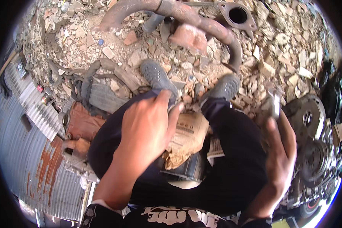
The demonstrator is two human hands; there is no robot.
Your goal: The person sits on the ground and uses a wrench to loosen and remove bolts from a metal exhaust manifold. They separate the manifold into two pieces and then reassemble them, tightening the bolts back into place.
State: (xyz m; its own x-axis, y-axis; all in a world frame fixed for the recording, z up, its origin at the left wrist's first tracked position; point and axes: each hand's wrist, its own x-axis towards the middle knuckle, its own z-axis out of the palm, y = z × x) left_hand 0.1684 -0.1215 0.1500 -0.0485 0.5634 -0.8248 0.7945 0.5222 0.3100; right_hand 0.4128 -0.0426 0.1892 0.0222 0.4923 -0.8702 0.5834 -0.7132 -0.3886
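Head view, and I am looking at a bright metal tool (275, 106) held up on the person's right side, just beyond the right knee; it is too blurred for me to tell its exact kind. The right hand (280, 155) has its fingers clamped on it, the thumb pressed near the lower end. Over the opposite thigh hangs the left hand (146, 127), back upward, index finger and thumb apart with nothing visible between them; the remaining fingers are hard to make out. Nearest to that hand is a brown paper package (190, 131), crumpled at its near end, lying between the legs against a glossy black object (192, 167). Dark trousers (235, 140) lead down to perforated grey shoes (222, 90), planted on ground covered in broken stone (281, 41). Just past the toes lies a rusty curved pipe (211, 24), with an oval metal flange (248, 25) beside it. Off to the left I see dark hoses (88, 81), a reddish-brown metal part (83, 121) and rust-streaked corrugated sheeting (17, 138). To the right, beside the right hand, sits an engine with a round pulley (314, 161), and above that a black plastic bag (336, 93).
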